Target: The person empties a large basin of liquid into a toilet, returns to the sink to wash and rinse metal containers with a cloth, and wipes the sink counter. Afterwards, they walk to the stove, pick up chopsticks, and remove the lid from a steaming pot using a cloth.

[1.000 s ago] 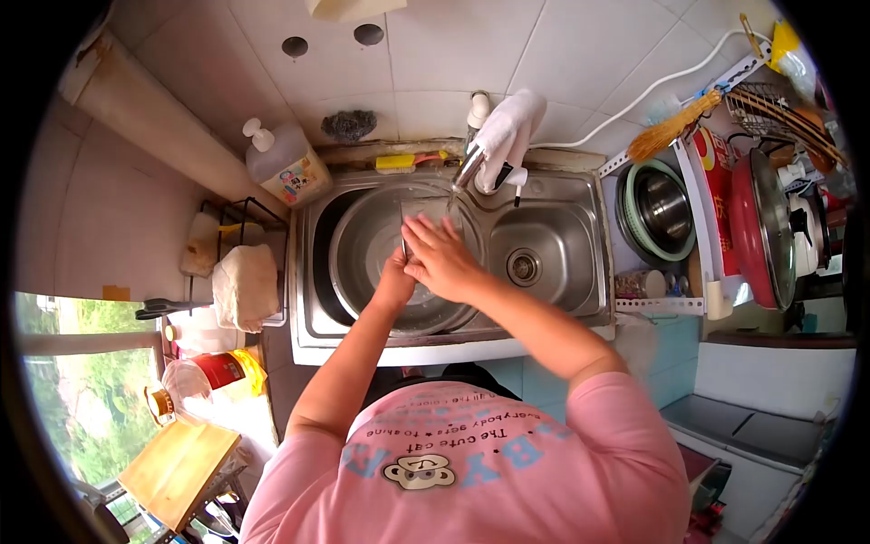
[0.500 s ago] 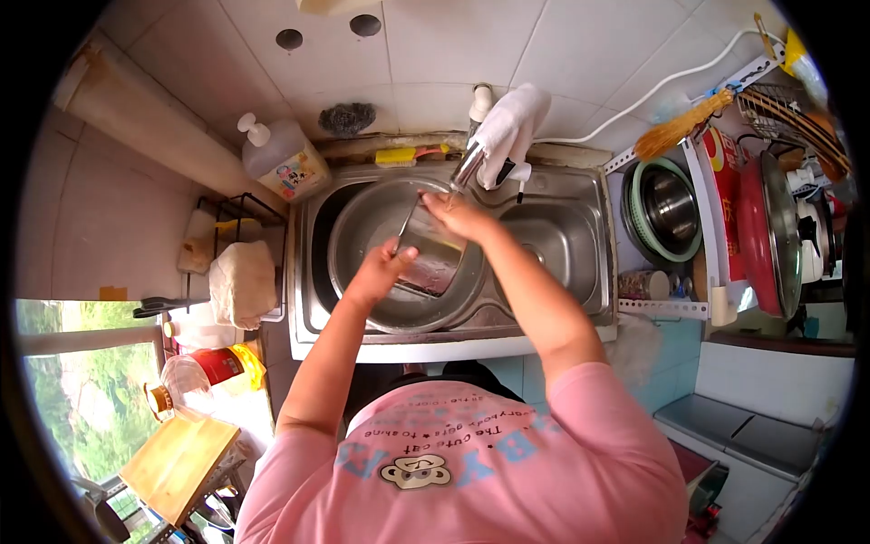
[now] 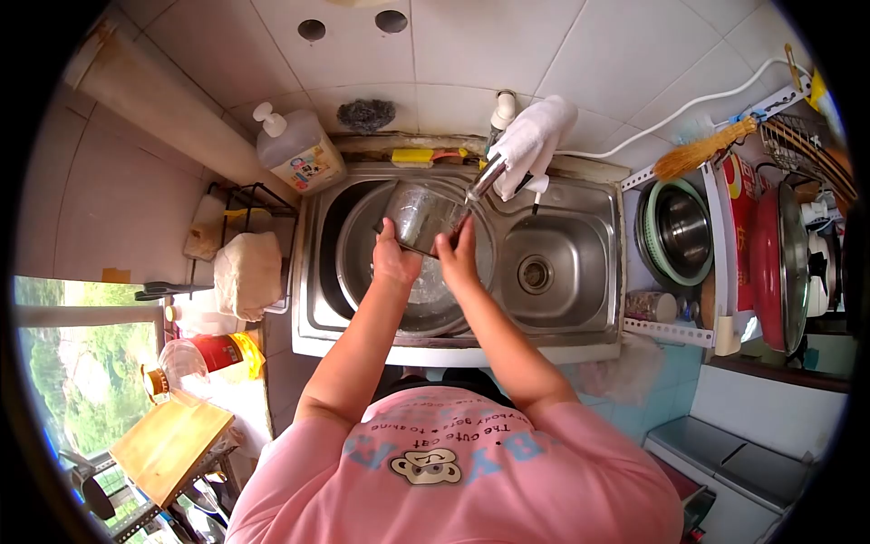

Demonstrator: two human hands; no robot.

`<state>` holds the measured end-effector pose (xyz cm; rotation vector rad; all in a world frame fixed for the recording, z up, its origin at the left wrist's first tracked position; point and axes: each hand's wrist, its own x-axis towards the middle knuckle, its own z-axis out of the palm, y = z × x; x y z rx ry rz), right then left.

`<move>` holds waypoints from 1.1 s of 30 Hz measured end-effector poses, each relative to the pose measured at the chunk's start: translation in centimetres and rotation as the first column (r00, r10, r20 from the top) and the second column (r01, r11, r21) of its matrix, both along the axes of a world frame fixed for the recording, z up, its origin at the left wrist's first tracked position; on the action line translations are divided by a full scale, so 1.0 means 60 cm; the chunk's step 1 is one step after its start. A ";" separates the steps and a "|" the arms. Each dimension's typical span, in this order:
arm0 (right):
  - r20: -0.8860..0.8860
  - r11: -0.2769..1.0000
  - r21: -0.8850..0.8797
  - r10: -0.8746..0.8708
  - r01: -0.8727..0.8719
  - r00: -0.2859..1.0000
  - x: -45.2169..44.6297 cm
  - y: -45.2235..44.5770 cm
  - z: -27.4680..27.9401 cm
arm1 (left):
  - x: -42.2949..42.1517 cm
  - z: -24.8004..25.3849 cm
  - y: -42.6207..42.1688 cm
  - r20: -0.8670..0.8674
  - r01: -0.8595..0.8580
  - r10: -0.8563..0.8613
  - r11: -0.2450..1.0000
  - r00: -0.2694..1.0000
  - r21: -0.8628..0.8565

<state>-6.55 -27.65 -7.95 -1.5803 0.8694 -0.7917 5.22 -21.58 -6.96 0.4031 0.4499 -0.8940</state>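
Behind the sink [image 3: 582, 283]: pale tiled wall [image 3: 494, 50], two round dark holes [image 3: 391, 22] high up, brown-stained ledge [image 3: 408, 141] at its base. Upper left of sink: thick beige diagonal column [image 3: 172, 109]. Lower left of sink: bright window [image 3: 86, 390], greenery [image 3: 118, 358] outside, strong daylight. Right of sink: white perforated-metal shelving [image 3: 669, 333]. Lower right of sink: blue-green tiles [image 3: 675, 385], then white unit [image 3: 739, 508] with grey top panels [image 3: 775, 476].

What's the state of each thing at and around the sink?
Shiny item: tilted, gripped
Left hand: closed on item
Right hand: closed on item
Steel basin: upright, contents unclear
Faucet: flow unclear
White cloth: draped over faucet
Drain: uncovered
Pump bottle: upright
Bowls: nested
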 end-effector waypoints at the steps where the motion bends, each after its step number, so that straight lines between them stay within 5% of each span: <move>1: -0.225 0.875 -0.480 -0.187 0.058 0.956 0.010 0.013 -0.004 | -0.003 0.017 0.002 -0.001 0.000 0.000 1.000 1.000 -0.001; 3: -0.071 0.901 -0.423 -0.143 0.100 0.987 0.003 0.015 0.022 | -0.011 0.044 0.009 -0.003 0.122 -0.122 0.992 0.992 -0.024; 4: -0.223 0.776 -0.619 -0.028 -0.119 0.974 -0.002 0.009 0.061 | -0.017 0.032 0.006 0.020 0.155 -0.155 0.988 0.988 0.005; 5: -0.391 0.581 -0.739 0.043 -0.341 0.919 -0.003 0.002 0.094 | -0.020 -0.049 -0.005 0.118 0.140 -0.173 0.958 0.978 0.249; 8: -0.430 0.575 -0.685 0.177 -0.448 0.885 0.019 -0.023 0.117 | -0.035 -0.032 -0.007 0.152 0.246 -0.257 0.965 0.954 0.092; 10: -0.512 0.496 -0.697 0.160 -0.517 0.844 0.025 -0.050 0.113 | -0.051 0.065 0.016 0.168 0.336 -0.387 0.903 0.907 0.268; 11: -0.466 0.515 -0.727 0.116 -0.454 0.877 0.032 -0.076 0.110 | -0.053 0.077 0.016 0.168 0.335 -0.387 0.903 0.907 0.269; 12: -0.554 0.827 -0.382 0.152 -0.412 0.818 0.037 -0.094 0.159 | -0.054 0.085 0.015 0.257 0.311 -0.415 0.879 0.873 0.362; 13: -0.569 0.815 -0.466 0.022 -0.344 0.822 0.038 -0.135 0.115 | -0.054 0.094 0.015 0.340 0.275 -0.448 0.850 0.827 0.450; 14: -0.622 0.884 -0.368 -0.003 -0.289 0.783 0.027 -0.175 0.077 | -0.051 0.109 0.016 0.307 0.273 -0.437 0.847 0.845 0.456; 15: -0.430 0.890 -0.433 -0.066 -0.142 0.900 0.003 -0.211 0.002 | -0.046 0.100 0.014 0.307 0.272 -0.437 0.847 0.846 0.456; 17: -0.163 0.945 -0.323 -0.109 0.052 0.981 -0.065 -0.211 -0.002 | -0.036 0.072 0.009 0.113 0.282 -0.300 0.948 0.947 0.150; 18: -0.101 0.981 -0.122 -0.163 0.151 0.981 -0.103 -0.236 -0.077 | -0.040 0.080 0.001 0.111 0.286 -0.302 0.948 0.947 0.144; 19: -0.066 0.921 0.274 -0.269 0.277 0.961 -0.133 -0.223 -0.054 | -0.047 0.094 -0.007 0.057 0.257 -0.263 0.961 0.963 0.099; 21: -0.019 0.790 0.463 -0.444 0.401 0.896 -0.158 -0.220 -0.030 | -0.051 0.102 -0.017 -0.003 0.229 -0.229 0.972 0.974 0.049; 24: 0.229 0.721 0.673 -0.417 0.166 0.880 -0.150 -0.229 -0.016 | -0.045 0.097 -0.022 -0.037 0.208 -0.210 0.977 0.977 -0.049; 27: 0.397 0.710 0.703 -0.343 -0.042 0.851 -0.134 -0.248 -0.021 | -0.045 0.100 -0.022 0.000 0.240 -0.242 0.962 0.970 -0.128; 33: 0.442 0.716 0.694 -0.338 -0.077 0.831 -0.141 -0.248 0.060 | -0.058 0.127 -0.022 -0.015 0.313 -0.314 0.948 0.949 -0.051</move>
